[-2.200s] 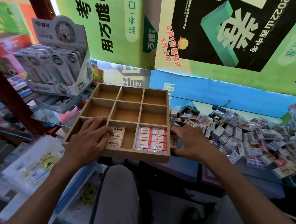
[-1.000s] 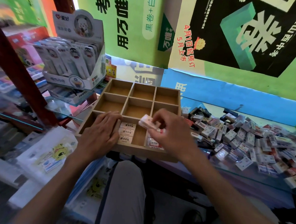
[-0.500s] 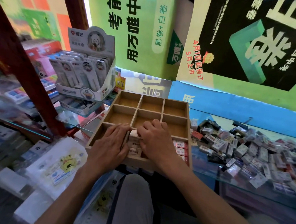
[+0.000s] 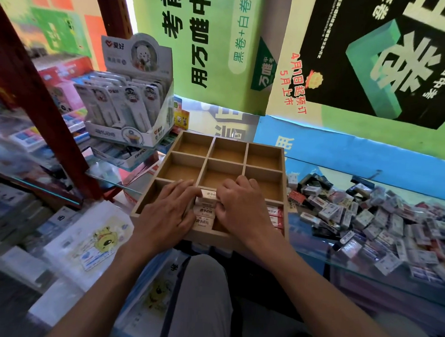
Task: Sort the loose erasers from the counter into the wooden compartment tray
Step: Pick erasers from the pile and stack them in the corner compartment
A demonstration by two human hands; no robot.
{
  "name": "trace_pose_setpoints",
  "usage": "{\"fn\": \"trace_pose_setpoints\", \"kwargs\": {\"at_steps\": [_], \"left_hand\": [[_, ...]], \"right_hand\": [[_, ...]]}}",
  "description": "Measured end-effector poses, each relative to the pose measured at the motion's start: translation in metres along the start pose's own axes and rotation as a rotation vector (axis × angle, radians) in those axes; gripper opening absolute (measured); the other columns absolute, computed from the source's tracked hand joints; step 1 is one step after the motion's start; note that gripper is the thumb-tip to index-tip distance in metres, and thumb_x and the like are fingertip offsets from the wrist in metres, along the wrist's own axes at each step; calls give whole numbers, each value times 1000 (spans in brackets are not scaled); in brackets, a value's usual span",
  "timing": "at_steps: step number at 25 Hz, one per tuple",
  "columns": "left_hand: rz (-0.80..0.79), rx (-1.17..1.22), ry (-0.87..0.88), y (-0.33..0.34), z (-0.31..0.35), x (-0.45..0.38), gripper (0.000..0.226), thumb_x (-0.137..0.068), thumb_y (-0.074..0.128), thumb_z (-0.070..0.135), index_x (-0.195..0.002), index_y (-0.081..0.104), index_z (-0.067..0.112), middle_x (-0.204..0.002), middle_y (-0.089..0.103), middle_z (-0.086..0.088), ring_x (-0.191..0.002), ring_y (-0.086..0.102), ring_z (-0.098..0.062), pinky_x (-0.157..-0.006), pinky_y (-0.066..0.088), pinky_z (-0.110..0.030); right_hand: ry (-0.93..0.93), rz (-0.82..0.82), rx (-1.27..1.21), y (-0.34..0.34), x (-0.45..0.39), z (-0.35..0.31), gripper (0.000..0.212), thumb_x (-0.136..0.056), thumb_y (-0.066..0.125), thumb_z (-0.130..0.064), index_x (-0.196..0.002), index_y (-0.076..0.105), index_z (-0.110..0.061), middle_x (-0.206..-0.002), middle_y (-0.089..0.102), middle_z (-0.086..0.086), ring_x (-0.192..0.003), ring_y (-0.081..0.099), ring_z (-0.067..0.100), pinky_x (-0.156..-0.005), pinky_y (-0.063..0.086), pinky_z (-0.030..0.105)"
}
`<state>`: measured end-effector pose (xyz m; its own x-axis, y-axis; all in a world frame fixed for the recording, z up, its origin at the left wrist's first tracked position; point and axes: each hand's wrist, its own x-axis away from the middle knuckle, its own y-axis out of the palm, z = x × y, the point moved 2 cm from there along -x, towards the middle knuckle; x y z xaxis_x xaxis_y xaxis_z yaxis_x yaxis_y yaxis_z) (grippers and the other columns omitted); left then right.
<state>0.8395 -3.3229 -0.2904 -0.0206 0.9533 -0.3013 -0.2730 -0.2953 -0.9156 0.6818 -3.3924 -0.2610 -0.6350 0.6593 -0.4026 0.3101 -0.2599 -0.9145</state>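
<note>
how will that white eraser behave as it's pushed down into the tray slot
The white eraser is a small flat-sided block, so it probably slides rather than rolls. It sits tilted on the stack, so it may tip flat. Its sleeve looks glossy, perhaps slippery under the right hand.

- The wooden compartment tray is a square box of light wood with nine compartments, three by three; the six far ones show only bare bottoms.
- White erasers with dark print lie stacked in the near middle compartment.
- Red and white erasers lie in the near right compartment.
- The loose erasers make a mixed pile on the glass counter, right of the tray.
</note>
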Motion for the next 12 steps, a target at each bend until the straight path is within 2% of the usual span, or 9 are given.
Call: {"fn": "trace_pose_setpoints", "kwargs": {"at_steps": [2,5,9,12], "left_hand": [[1,27,0,-1,0,0,39,-90,29,47,-126,39,36,-146,38,8,-138,30,-15,-72,50,-32],[-20,-40,5,2,-2,-1,42,-88,25,49,-125,42,37,-149,35,7,-139,27,-15,-74,52,-35],[-33,-55,-13,3,-2,-1,47,-88,23,50,-126,45,35,-150,34,7,-140,25,-13,-77,53,-37],[-32,-53,-10,3,0,-2,47,-88,22,50,-125,46,34,-149,34,7,-139,24,-13,-76,53,-37]], "right_hand": [[25,52,-49,-2,4,1,8,-78,69,-20,-77,66,-12,-76,64,3,-71,52,18,-67,45,32],[49,87,-129,-11,14,9,7,-79,66,-21,-76,65,-15,-72,60,-1,-67,49,13,-61,46,28],[-98,-28,-100,-16,22,12,12,-77,64,-28,-81,69,-18,-76,65,-2,-72,50,15,-64,43,30],[-145,-100,-54,-13,21,6,11,-83,66,-30,-86,71,-20,-80,66,-4,-75,42,11,-69,37,28]]}}
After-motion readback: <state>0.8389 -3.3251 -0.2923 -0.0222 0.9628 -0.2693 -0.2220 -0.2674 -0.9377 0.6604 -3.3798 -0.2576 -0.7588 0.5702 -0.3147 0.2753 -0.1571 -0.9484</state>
